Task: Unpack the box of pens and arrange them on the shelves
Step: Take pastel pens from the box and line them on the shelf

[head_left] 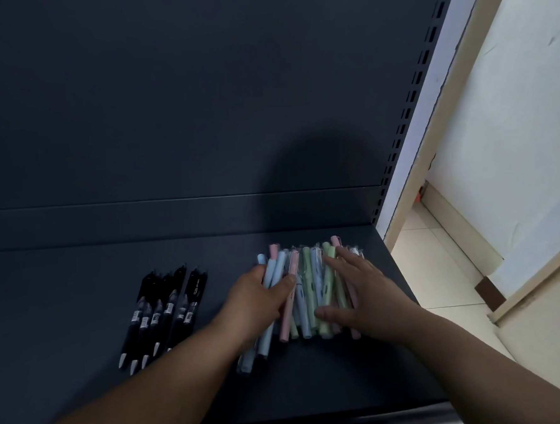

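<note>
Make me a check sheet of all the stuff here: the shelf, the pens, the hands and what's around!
Surface: dark shelf, flat, with a dark back panel.
Job's things: pastel pens in clear wrappers, bunched side by side at the right; black pens in a row at the left, apart from the bunch.
Clutter: nothing seen.
Grippers: left hand grips pens at the bunch's left edge; right hand rests on the bunch, fingers spread.
Cables: nothing seen.
Surroundings: slotted upright at the shelf's right end; pale wall and tiled floor beyond.
</note>
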A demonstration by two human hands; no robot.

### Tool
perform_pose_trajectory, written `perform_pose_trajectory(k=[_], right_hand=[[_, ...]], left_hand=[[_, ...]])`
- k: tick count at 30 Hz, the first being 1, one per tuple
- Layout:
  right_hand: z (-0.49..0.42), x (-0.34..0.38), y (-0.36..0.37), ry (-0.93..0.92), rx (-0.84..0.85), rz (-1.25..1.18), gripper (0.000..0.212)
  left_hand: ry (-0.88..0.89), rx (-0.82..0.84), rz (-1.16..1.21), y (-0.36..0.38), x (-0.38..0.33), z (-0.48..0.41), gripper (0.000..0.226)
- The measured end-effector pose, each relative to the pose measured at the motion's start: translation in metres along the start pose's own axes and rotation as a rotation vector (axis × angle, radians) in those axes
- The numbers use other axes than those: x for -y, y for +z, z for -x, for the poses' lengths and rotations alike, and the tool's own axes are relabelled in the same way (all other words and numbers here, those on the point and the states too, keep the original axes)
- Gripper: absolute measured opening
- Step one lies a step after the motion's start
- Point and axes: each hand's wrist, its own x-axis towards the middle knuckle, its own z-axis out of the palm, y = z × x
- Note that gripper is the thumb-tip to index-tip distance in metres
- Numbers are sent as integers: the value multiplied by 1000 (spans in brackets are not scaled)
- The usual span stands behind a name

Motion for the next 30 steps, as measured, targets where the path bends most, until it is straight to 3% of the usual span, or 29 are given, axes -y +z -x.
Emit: perform_pose_trajectory(k=[5, 7, 10, 12, 16, 21, 24, 26, 28, 30], right_hand=[[0, 6, -5, 35, -42, -32, 82], [2, 16, -6, 21, -146, -55, 73], [5, 42, -7, -1, -354, -205, 41], [6, 61, -5, -4, -313, -316, 25], [3, 81, -2, 74, -160, -589, 32], [4, 83, -7, 140, -15, -689, 33], [6, 76, -10, 135, 6, -677, 16], [7, 72, -14, 153, -13, -678, 21], [8, 68, -18, 181, -60, -694, 29], [8, 66, -23, 189, -88, -784, 17]], left_hand=[[-44, 9, 133, -9, -7, 6, 24], [-79, 50, 288, -13, -12, 9, 23], [-94, 106, 513, -18, -23, 12, 22], [-63, 132, 595, -21, -30, 13, 23], [-18, 216, 733, -24, -44, 16, 25], [11, 246, 627, -27, -44, 20, 28], [63, 131, 392, -35, -40, 15, 33], [105, 61, 307, -39, -35, 8, 34], [154, -2, 341, -45, -36, 5, 35], [188, -66, 410, -51, -37, 2, 32]])
